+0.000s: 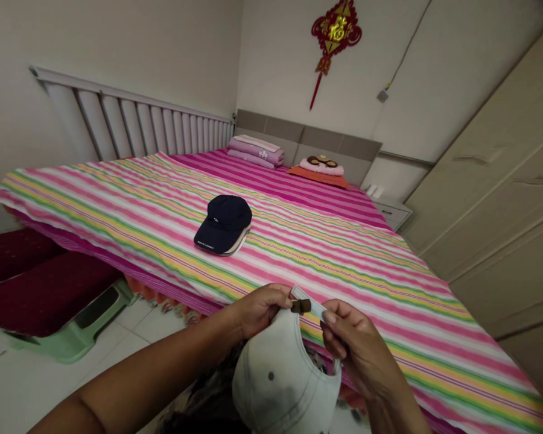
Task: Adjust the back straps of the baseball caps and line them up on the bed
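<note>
Bed: in the head view, a striped sheet (366,265) is spread beneath and beyond the fingers; a grey headboard (283,129) is set far ahead of them.
Walls: a red ornament (337,29) is hung high ahead of the fingers; a slatted white rail (131,123) is seen far to their left.
Wardrobe (493,157): placed well right of the fingers.
Navy cap (229,214): laid on the sheet, ahead and left of the fingers.
Stools (49,295): red-covered, left of the fingers.
White cap (278,377): held just below the fingers.
Left hand (260,310): the back edge is pinched beside a brown buckle (302,305), partly hidden by the fingers.
Right hand (355,331): the strap (317,308) is pinched between thumb and fingers.
</note>
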### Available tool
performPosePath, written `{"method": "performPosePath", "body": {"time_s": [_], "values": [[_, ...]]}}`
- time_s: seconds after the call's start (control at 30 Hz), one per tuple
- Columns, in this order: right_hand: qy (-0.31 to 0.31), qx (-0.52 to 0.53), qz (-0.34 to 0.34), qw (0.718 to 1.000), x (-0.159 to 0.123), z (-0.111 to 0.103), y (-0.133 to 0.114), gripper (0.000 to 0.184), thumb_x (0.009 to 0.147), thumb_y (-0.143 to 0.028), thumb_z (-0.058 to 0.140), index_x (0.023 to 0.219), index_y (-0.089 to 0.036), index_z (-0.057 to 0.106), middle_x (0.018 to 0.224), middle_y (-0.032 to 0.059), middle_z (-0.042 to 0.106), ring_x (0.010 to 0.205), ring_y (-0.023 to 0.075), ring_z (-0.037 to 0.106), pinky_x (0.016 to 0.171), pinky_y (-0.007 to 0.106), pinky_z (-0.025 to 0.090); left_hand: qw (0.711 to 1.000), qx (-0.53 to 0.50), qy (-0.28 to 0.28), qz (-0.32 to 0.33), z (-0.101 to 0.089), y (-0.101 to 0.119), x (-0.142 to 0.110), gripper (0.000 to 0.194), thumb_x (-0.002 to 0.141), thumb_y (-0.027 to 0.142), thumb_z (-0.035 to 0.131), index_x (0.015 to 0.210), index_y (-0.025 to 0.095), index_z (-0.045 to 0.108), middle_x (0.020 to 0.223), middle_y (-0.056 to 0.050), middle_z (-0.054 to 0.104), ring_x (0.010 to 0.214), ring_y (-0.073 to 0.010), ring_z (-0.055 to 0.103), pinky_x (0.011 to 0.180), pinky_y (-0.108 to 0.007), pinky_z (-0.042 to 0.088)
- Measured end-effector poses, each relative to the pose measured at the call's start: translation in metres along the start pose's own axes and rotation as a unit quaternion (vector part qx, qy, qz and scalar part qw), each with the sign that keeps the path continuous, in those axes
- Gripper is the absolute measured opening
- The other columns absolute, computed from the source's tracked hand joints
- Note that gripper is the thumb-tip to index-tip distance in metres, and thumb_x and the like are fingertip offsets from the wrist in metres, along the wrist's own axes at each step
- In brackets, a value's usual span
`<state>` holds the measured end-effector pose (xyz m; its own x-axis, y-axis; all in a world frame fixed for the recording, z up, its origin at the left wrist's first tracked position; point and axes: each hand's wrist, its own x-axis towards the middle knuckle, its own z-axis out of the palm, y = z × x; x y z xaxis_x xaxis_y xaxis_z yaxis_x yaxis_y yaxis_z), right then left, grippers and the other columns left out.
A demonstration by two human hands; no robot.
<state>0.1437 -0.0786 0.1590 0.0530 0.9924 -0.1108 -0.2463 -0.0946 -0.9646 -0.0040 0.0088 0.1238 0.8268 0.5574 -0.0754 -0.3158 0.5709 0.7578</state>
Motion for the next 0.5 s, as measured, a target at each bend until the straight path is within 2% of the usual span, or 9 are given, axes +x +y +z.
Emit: {"method": "performPosePath", "body": {"time_s": [0.17, 0.27, 0.37, 0.43, 0.5], "values": [[-0.003, 0.034, -0.016, 0.999, -0.004, -0.001, -0.012, 0.020, 0.071, -0.032, 0.063, 0.068, -0.017, 0.052, 0.050, -0.0055, 0.050, 0.036, 0.0014, 0.027, 0.039, 0.016, 0.023, 1.000, -0.009, -0.008, 0.021, -0.001, 0.008, -0.001, 0.018, 0.050, 0.012, 0.055, 0.067, 0.009, 0.060, 0.057, -0.001, 0.052, 0.047, -0.0069, 0.043, 0.048, -0.019, 0.030], [-0.075, 0.035, -0.017, 0.996, -0.005, -0.007, -0.015, 0.026, 0.067, -0.038, 0.066, 0.080, -0.018, 0.056, 0.062, 0.0000, 0.058, 0.049, 0.0070, 0.045, 0.048, 0.019, 0.035, 0.996, -0.055, -0.041, 0.061, -0.003, 0.013, -0.004, 0.016, 0.052, 0.013, 0.055, 0.068, 0.011, 0.060, 0.060, -0.002, 0.054, 0.050, -0.0085, 0.046, 0.050, -0.020, 0.033], [-0.172, 0.014, 0.034, 0.984, -0.002, -0.017, -0.001, 0.046, 0.056, -0.045, 0.073, 0.087, -0.013, 0.060, 0.075, 0.0061, 0.061, 0.067, 0.0149, 0.055, 0.059, 0.023, 0.040, 0.989, -0.090, -0.050, 0.104, -0.011, 0.016, -0.007, 0.016, 0.055, 0.015, 0.058, 0.072, 0.013, 0.059, 0.058, 0.000, 0.052, 0.047, -0.0072, 0.044, 0.048, -0.019, 0.033], [-0.192, 0.029, 0.081, 0.978, 0.003, -0.024, 0.017, 0.041, 0.052, -0.041, 0.076, 0.079, -0.013, 0.061, 0.064, 0.0019, 0.059, 0.054, 0.0099, 0.051, 0.050, 0.019, 0.036, 0.990, -0.075, -0.030, 0.113, -0.016, 0.017, -0.011, 0.017, 0.056, 0.015, 0.060, 0.073, 0.012, 0.059, 0.056, 0.002, 0.050, 0.045, -0.0055, 0.042, 0.045, -0.018, 0.031], [-0.190, 0.075, 0.084, 0.975, 0.007, -0.026, 0.034, 0.031, 0.051, -0.034, 0.078, 0.066, -0.013, 0.060, 0.051, -0.0026, 0.052, 0.045, 0.0060, 0.044, 0.044, 0.016, 0.031, 0.994, -0.034, -0.005, 0.100, -0.019, 0.021, -0.015, 0.014, 0.057, 0.014, 0.062, 0.071, 0.010, 0.058, 0.054, 0.002, 0.048, 0.043, -0.0041, 0.041, 0.044, -0.016, 0.030]]}}
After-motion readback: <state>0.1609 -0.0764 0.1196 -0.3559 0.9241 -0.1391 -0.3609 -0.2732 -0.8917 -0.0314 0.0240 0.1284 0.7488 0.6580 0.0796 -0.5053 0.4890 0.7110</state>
